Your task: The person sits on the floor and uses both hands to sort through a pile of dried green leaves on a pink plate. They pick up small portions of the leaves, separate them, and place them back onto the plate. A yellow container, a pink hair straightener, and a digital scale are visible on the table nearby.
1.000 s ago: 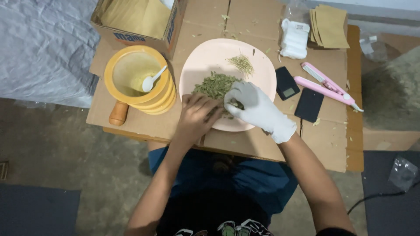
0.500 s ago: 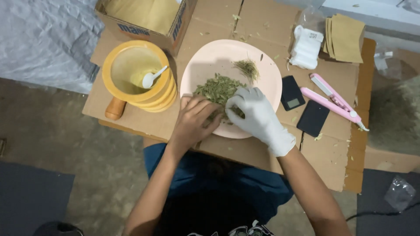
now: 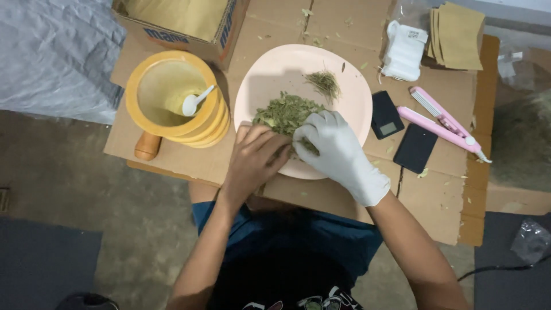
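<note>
Meanwhile both hands stay put at plate's [image 3: 270, 74] near edge: bare left hand [image 3: 255, 158] and gloved right hand [image 3: 336, 152] still pinching dried leaves [image 3: 284, 112]; pile unchanged, sorting ongoing

A: Bare left hand [image 3: 252, 158] and white-gloved right hand [image 3: 333, 150] side by side, fingertips meeting in a heap of dried green leaves [image 3: 287, 112] on a pale pink plate [image 3: 287, 66].

B: Beyond the hands?

A: A smaller tuft of stems [image 3: 325, 82] further up the plate. Left of the left hand, 1 stack of yellow bowls [image 3: 172, 95] with a white spoon [image 3: 195, 103]. Right of the right hand, 1 small black scale [image 3: 385, 117], 1 black phone [image 3: 415, 148], 1 pink sealer [image 3: 445, 120].
</note>
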